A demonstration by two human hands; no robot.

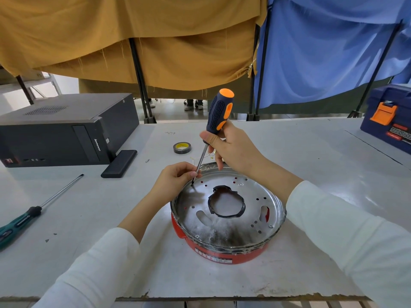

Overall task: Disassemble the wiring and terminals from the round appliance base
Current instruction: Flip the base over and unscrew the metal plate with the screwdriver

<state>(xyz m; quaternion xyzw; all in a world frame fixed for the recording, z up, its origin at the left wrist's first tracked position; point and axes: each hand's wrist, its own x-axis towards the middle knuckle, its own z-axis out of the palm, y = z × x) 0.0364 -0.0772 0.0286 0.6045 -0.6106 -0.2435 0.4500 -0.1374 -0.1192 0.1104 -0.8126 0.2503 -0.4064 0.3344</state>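
The round appliance base [229, 247] sits on the table in front of me, red-walled with a shiny, sooty metal plate and a black-rimmed hole in its middle. My right hand [233, 147] grips a blue and orange screwdriver [219, 112] low on its handle. The screwdriver leans left and its tip rests on the plate's far left part. My left hand [175, 181] pinches the shaft just above the tip. A few pale wires [209, 155] lie behind the base, mostly hidden by my right hand.
A green-handled screwdriver [26, 215] lies at the left. A black computer case [66, 130] and a flat black device [120, 163] stand at the back left. A tape roll [182, 147] lies behind the base. A blue toolbox [391, 116] sits at the right edge.
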